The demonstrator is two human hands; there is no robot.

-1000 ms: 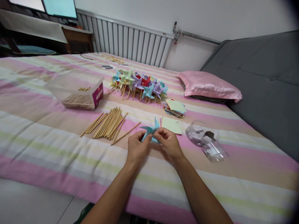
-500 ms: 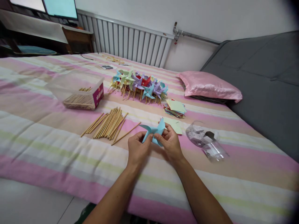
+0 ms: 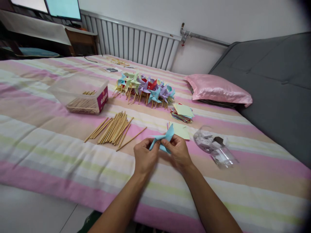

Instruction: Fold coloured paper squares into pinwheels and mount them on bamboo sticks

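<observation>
A light-blue paper pinwheel (image 3: 162, 139) is pinched between my two hands over the near middle of the bed. My left hand (image 3: 146, 155) is closed on its left side, thumb at the centre. From the right, my right hand (image 3: 179, 150) grips it, with the thumb also near the centre. One blade stands up above the right fingers. Whatever is at the centre is hidden by the thumbs. Just beyond the right hand lie pale green paper squares (image 3: 182, 132). A single wooden stick (image 3: 131, 139) rests left of the hands, beside a pile of sticks (image 3: 115, 129).
Finished pinwheels (image 3: 145, 85) on sticks stand clustered farther back. A clear plastic box (image 3: 80, 82) holding sticks is at left. Stacked coloured paper (image 3: 183, 111), an open clear plastic container (image 3: 224, 157) and a pink pillow (image 3: 216, 87) lie to the right on the striped bedspread (image 3: 73, 168).
The pinwheel has tilted and turned slightly in my hands; its left blade now looks flatter and thinner. My right hand has shifted slightly, and the things on the bed stay where they were.
</observation>
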